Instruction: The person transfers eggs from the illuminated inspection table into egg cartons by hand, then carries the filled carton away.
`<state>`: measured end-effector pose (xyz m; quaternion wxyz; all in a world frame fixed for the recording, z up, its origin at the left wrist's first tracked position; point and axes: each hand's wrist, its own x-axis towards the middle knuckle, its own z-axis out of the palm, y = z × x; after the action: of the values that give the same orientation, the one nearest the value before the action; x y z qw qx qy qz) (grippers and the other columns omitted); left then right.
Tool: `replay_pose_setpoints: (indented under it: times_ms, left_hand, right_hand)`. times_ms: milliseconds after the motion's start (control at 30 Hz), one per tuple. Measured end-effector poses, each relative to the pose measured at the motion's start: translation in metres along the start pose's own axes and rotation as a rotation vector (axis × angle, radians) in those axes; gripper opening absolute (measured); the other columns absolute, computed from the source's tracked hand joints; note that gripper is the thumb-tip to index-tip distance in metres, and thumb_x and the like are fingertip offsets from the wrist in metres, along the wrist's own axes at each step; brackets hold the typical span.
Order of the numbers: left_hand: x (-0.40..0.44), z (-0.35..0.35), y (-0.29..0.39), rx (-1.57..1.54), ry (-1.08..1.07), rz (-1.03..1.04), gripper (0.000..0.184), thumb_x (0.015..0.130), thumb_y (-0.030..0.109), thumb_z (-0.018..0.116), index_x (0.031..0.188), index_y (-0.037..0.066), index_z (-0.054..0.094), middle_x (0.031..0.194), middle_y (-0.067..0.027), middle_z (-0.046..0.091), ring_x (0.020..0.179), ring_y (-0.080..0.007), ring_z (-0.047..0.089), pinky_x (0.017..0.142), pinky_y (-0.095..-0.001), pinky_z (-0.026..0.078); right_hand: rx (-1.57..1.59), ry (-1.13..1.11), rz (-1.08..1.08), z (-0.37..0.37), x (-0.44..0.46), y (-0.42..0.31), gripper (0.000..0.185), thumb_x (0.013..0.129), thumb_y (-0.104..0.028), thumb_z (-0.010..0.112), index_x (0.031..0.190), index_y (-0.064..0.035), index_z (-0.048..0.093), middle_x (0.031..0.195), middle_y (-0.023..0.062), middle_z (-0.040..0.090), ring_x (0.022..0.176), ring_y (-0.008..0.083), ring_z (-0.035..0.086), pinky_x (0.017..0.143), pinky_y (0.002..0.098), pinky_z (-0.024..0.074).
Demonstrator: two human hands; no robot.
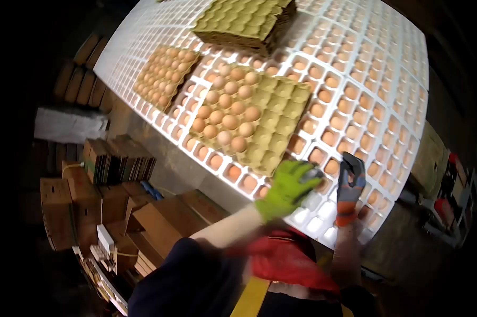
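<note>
My left hand (289,191), in a green glove with dark grey fingertips, curls low over the white cell trays beside the egg carton's near corner; what its fingers hold is hidden. To its right, my right hand (351,182), in a grey and orange glove, has its fingers bent together above the white cells, their contents hidden from view. Brown eggs sit in many white cells (338,122). Behind my left hand, a yellow-green pulp carton (275,113) carries eggs (229,121) on its left part, while its right part shows bare cups. Several white cells near my hands hold no eggs.
A filled egg carton (164,76) lies at the left, and a stack of pulp cartons (238,21) stands at the back. Cardboard boxes (85,203) are piled below the table's left edge. Red and grey equipment (452,195) is at the right.
</note>
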<state>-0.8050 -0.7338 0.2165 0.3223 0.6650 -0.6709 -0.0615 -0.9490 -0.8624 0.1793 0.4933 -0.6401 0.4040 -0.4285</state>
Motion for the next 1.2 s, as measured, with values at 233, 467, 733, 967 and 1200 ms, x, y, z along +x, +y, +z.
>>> replay_pose_setpoints:
  times_ms: [233, 467, 733, 967, 1200]
  left_hand:
    - [-0.025, -0.165, -0.147, 0.365, -0.063, -0.181, 0.041, 0.071, 0.006, 0.074, 0.111, 0.015, 0.068, 0.107, -0.0048, 0.066, 0.096, -0.0295, 0.063, 0.081, -0.0438, 0.049]
    - [-0.042, -0.192, -0.191, -0.149, -0.184, -0.352, 0.045, 0.082, 0.011, 0.076, 0.125, 0.011, 0.062, 0.117, -0.0027, 0.064, 0.099, -0.0230, 0.066, 0.082, -0.0371, 0.055]
    - [0.008, -0.169, -0.200, 0.262, -0.298, -0.238, 0.042, 0.077, 0.020, 0.078, 0.115, 0.012, 0.062, 0.103, -0.0097, 0.061, 0.094, -0.0319, 0.064, 0.076, -0.0426, 0.052]
    - [-0.014, -0.186, -0.227, -0.894, -0.095, -0.803, 0.041, 0.096, 0.017, 0.062, 0.135, 0.007, 0.057, 0.113, -0.0074, 0.069, 0.081, -0.0153, 0.065, 0.060, -0.0264, 0.049]
    - [0.032, -0.182, -0.227, -0.800, -0.023, -0.544, 0.052, 0.096, 0.011, 0.065, 0.146, 0.004, 0.052, 0.144, -0.0047, 0.055, 0.122, -0.0119, 0.054, 0.097, -0.0256, 0.047]
  right_hand:
    - [-0.990, -0.830, -0.371, 0.202, 0.001, -0.080, 0.064, 0.073, -0.056, 0.079, 0.118, -0.0125, 0.065, 0.120, 0.0073, 0.058, 0.111, 0.0279, 0.056, 0.099, 0.0380, 0.0436]
    - [-0.108, -0.642, 0.105, 0.173, 0.016, -0.067, 0.057, 0.080, -0.030, 0.082, 0.125, -0.0062, 0.056, 0.124, 0.0160, 0.060, 0.112, 0.0331, 0.063, 0.093, 0.0429, 0.0548]
    - [-0.984, -0.774, -0.181, 0.218, 0.037, -0.099, 0.061, 0.078, -0.040, 0.080, 0.125, -0.0081, 0.058, 0.129, 0.0140, 0.053, 0.115, 0.0338, 0.058, 0.097, 0.0431, 0.0528]
    - [0.389, -0.471, 0.491, 0.166, 0.065, -0.089, 0.043, 0.093, -0.014, 0.063, 0.134, -0.0073, 0.056, 0.119, 0.0130, 0.064, 0.101, 0.0232, 0.070, 0.068, 0.0323, 0.0606]
    - [-1.355, -0.600, -0.256, 0.265, 0.063, -0.062, 0.040, 0.090, -0.033, 0.068, 0.128, -0.0213, 0.066, 0.132, 0.0167, 0.060, 0.113, 0.0299, 0.063, 0.087, 0.0428, 0.0546]
